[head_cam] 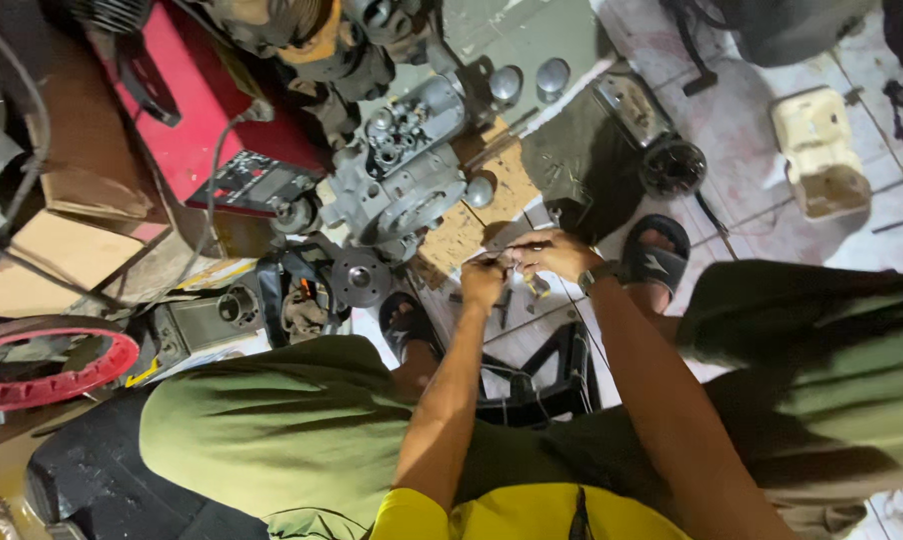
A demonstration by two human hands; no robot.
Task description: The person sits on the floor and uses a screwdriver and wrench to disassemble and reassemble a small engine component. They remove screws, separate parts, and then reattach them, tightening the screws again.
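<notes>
Head view: a seated person is pinching a small metal part point(515, 266) between both hands, left hand point(484, 282) and right hand point(555, 252) closed on it, above the floor by the engine point(402, 170); it looks light, stiff, best gripped by its edges.
</notes>
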